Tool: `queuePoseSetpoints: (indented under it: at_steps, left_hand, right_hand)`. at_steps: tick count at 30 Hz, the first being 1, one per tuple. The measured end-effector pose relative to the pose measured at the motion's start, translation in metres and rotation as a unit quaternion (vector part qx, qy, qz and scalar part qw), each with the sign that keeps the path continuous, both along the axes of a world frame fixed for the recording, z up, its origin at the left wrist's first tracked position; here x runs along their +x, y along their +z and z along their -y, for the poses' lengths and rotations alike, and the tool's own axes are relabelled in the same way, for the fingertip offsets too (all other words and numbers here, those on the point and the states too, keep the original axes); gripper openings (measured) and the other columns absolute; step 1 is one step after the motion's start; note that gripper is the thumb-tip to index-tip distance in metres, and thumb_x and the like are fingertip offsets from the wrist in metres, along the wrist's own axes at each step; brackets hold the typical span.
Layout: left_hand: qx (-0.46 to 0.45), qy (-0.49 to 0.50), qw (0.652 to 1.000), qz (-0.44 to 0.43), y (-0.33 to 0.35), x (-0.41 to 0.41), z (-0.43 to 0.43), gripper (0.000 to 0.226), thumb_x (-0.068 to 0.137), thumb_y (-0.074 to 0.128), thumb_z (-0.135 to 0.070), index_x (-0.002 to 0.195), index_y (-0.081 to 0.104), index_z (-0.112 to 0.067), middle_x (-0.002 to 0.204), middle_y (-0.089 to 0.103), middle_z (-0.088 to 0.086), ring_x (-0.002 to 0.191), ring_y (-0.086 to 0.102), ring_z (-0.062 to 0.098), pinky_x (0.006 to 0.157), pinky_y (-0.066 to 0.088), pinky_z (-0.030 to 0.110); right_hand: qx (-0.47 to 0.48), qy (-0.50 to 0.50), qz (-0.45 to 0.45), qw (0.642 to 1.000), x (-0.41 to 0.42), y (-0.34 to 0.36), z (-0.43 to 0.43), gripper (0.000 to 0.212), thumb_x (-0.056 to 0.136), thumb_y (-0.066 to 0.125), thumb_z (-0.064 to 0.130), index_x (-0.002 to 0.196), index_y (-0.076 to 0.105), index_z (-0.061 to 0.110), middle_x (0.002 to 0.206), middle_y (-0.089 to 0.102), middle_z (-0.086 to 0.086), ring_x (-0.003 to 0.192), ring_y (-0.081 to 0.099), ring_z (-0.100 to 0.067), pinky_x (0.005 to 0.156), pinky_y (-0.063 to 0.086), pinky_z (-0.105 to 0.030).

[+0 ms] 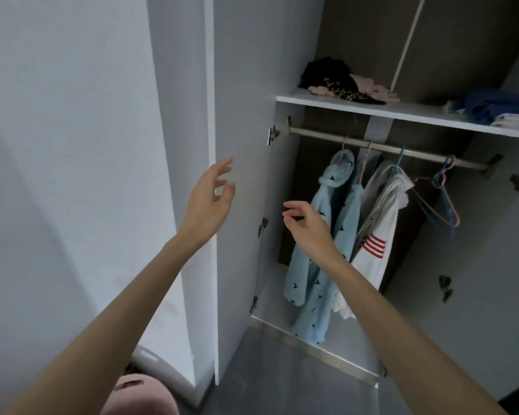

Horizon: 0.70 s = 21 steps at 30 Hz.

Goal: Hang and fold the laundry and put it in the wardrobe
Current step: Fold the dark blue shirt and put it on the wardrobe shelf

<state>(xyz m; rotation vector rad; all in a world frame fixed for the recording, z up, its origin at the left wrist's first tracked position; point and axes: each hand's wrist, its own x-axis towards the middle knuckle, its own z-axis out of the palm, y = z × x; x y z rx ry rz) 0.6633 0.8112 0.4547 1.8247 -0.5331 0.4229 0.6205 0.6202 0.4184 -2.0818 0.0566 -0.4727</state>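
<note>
Left hand [210, 199] raised, fingers loosely spread, holding nothing, in front of open wardrobe door [240, 100]. Right hand [307, 224] apart from left, fingers relaxed, also empty, at wardrobe opening. Just beyond right hand: blue garment [309, 283] at left end of rail [318, 133], long axis straight down. White red-striped garment [378, 250] next along rail. Empty hangers [445, 202] toward rail's right end, right of both hands; right hand nearer. Clothes pile [336, 80] at left end of shelf [402, 112] above. Likely next: fetch further laundry.

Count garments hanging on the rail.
2: light-blue patterned garment on the left, white red-striped garment beside it on the right. Another may hide between them.
</note>
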Motion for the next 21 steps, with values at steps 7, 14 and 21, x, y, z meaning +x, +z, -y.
queuePoseSetpoints:
  at_steps: [7,14,21]
  left_hand:
    - [0.024,0.030,0.996,-0.077,-0.023,0.038,-0.023,0.056,0.097,0.043,-0.020,0.148,0.020,-0.024,0.151,0.026,0.000,0.135,0.033,0.020,0.111,0.032,0.038]
    - [0.036,0.004,0.987,-0.153,-0.032,0.091,-0.010,0.062,0.097,0.042,-0.017,0.149,0.008,-0.012,0.154,0.021,0.004,0.141,0.022,0.019,0.106,0.020,0.023]
    - [-0.010,-0.027,0.983,-0.180,-0.062,0.133,-0.005,0.054,0.090,0.041,-0.023,0.143,0.030,-0.019,0.137,0.049,-0.002,0.118,0.052,0.015,0.102,0.043,0.037]
  right_hand:
    - [-0.005,-0.005,0.000,1.000,0.018,-0.008,-0.033,0.029,0.096,0.048,0.016,0.125,0.052,0.019,0.111,0.059,0.007,0.084,0.056,-0.007,0.065,0.043,-0.006]
    - [0.004,-0.035,-0.030,0.999,0.045,-0.022,-0.049,0.032,0.096,0.048,0.016,0.128,0.050,0.018,0.114,0.058,0.005,0.089,0.053,-0.005,0.068,0.041,-0.009]
    - [0.018,-0.064,-0.042,0.997,0.058,-0.038,-0.055,0.029,0.095,0.050,0.015,0.123,0.052,0.020,0.111,0.058,0.005,0.086,0.055,-0.007,0.071,0.043,-0.012]
